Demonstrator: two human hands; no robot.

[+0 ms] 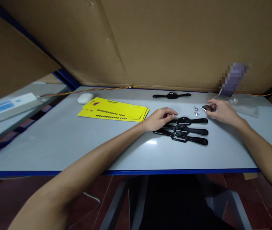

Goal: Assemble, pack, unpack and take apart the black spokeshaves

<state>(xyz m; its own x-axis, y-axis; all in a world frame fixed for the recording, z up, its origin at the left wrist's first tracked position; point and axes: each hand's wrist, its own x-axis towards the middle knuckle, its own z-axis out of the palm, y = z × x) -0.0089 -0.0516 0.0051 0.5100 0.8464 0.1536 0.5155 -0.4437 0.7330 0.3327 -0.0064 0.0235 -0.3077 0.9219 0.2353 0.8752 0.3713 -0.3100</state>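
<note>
Three black spokeshaves lie in a row on the table in front of me: a far one, a middle one and a near one. My left hand has its fingers curled at the left handle of the far one and covers that end. In my right hand, the fingers pinch small flat metal blades, dark and silver, at the tabletop; how many is unclear. Just left of them sit several small silver screws. Another black spokeshave rests farther back.
Yellow printed cards are stacked at the left, beside a white rounded case. Clear plastic bags lie at the right, near a pixelated upright item. A power strip is on the left-hand surface. Cardboard walls stand behind.
</note>
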